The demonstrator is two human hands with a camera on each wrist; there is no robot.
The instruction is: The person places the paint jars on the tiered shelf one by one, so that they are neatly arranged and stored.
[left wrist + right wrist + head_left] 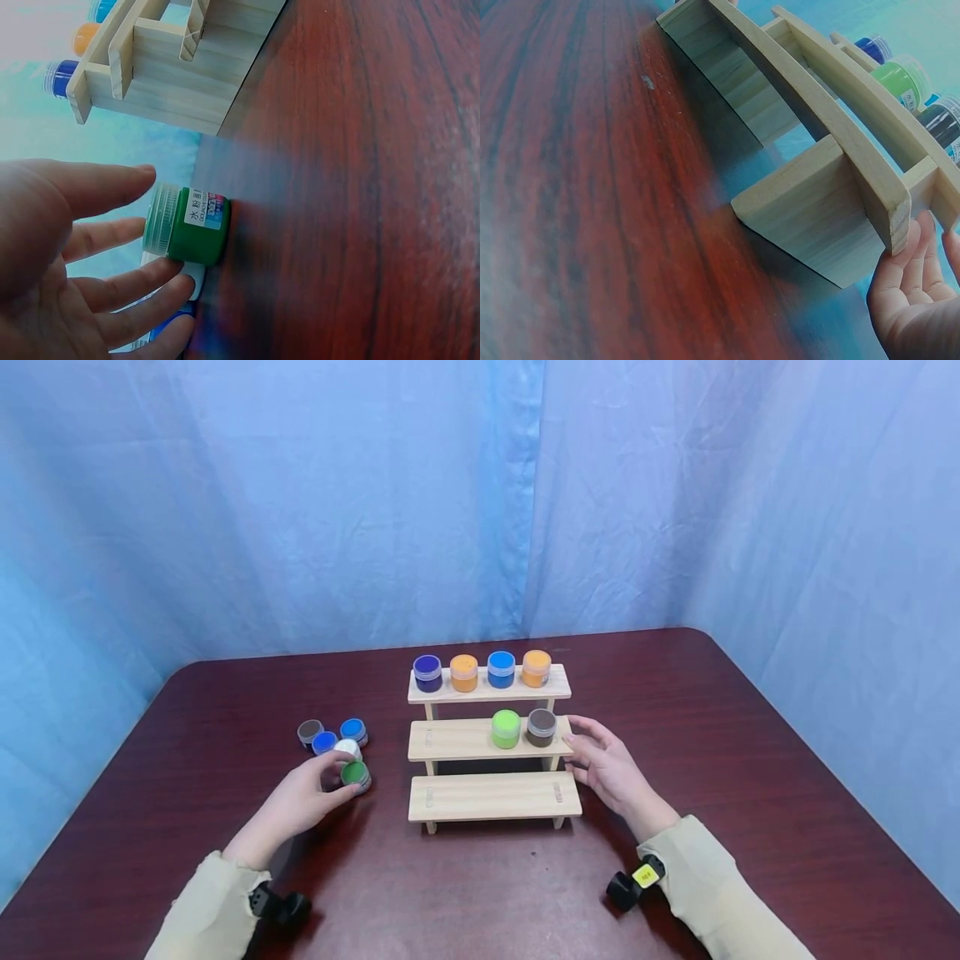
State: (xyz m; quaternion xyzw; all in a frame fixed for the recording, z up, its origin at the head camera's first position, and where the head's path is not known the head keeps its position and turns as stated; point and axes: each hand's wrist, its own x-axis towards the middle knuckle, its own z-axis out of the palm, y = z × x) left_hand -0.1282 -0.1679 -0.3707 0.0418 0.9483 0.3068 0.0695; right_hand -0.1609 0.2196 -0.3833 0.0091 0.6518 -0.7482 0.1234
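My left hand (303,797) reaches around a green paint jar (201,229) that stands on the table. In the left wrist view the thumb is right by its clear lid, a little apart, and the fingers spread behind and below it. A white-lidded jar (348,748) sits close behind the green one. My right hand (611,772) holds the right end of a three-tier wooden stand (465,739), its fingers around the end of the middle tier. On that tier stand a light green jar (506,729) and a dark brown jar (541,727); the front tier is bare.
On the top tier are a purple jar (427,673), two orange jars (463,673) and a blue jar (501,670). Left of the stand, a brown-lidded jar (309,732) and two blue-lidded jars (354,732) cluster on the dark red table (495,893). Blue curtains (360,510) hang behind.
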